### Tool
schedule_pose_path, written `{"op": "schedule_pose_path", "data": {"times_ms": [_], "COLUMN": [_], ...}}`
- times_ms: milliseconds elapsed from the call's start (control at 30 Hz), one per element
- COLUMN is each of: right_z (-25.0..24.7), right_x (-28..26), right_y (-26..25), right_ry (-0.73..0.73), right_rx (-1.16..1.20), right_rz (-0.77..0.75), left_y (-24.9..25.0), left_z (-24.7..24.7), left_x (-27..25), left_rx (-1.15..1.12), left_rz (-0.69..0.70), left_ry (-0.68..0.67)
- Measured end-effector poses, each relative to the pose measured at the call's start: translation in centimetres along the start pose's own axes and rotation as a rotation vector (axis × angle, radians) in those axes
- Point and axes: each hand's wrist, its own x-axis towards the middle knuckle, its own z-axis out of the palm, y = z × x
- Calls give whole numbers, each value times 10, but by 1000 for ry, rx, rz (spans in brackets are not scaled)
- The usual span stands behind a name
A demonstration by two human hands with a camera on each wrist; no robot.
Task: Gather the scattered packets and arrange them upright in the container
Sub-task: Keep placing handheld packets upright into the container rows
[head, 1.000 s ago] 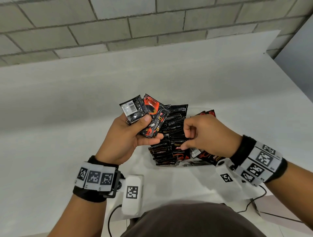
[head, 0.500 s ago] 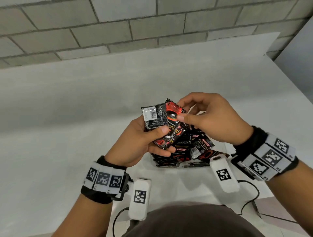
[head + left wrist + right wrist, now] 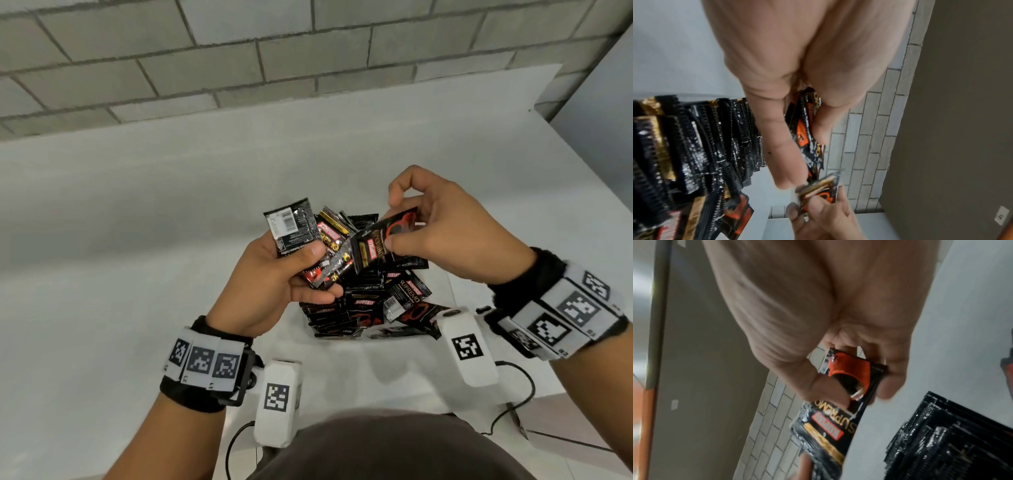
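Note:
My left hand point(image 3: 291, 274) grips a small fan of black coffee packets point(image 3: 301, 236) above the table, thumb pressed on the top one, which shows a barcode. My right hand point(image 3: 424, 226) pinches a single black and red packet point(image 3: 383, 245) between thumb and fingers, just right of that fan and apart from it. The wrist views show the same held packet point(image 3: 840, 394) and the left hand's bunch point(image 3: 807, 129). Below both hands a clear container point(image 3: 387, 334) holds many packets point(image 3: 363, 301); those on its left stand upright in a row, a few on the right lie loose.
The white table point(image 3: 137, 257) stretches to the left and back, ending at a grey block wall point(image 3: 239, 51). Two white marker-tagged wrist units point(image 3: 467, 346) hang near the front edge, with cables point(image 3: 513, 404) trailing off the table by my lap.
My right hand rose from the container, reached the left hand's bunch and has drawn one packet out to the right. My left hand lifted slightly and moved right, keeping the rest.

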Motion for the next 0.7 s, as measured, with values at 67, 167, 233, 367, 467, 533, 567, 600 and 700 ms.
{"op": "schedule_pose_path", "data": {"times_ms": [67, 167, 233, 367, 467, 533, 567, 600, 700], "right_z": [0, -1, -1, -1, -6, -9, -10, -10, -8], "right_x": [-2, -5, -8, -13, -16, -18, -19, -20, -22], "right_y": [0, 4, 5, 9, 10, 10, 10, 10, 12], "right_ry": [-32, -24, -21, 38, 68, 38, 25, 19, -71], "right_rx": [-110, -201, -92, -81, -213, -198, -173, -149, -47], "right_rz": [-24, -10, 52, 52, -13, -20, -21, -24, 66], "left_y": [3, 6, 8, 9, 7, 6, 6, 5, 5], "left_z": [-3, -8, -13, -22, -25, -26, -26, -26, -25], "left_x": [1, 2, 1, -1, -1, -1, -1, -1, 0], "left_rx": [-19, -20, -25, -23, -20, -20, -20, -20, -16], "left_rz": [20, 41, 53, 61, 64, 61, 59, 57, 55], "left_ry": [27, 58, 82, 120, 133, 132, 131, 128, 119]}}
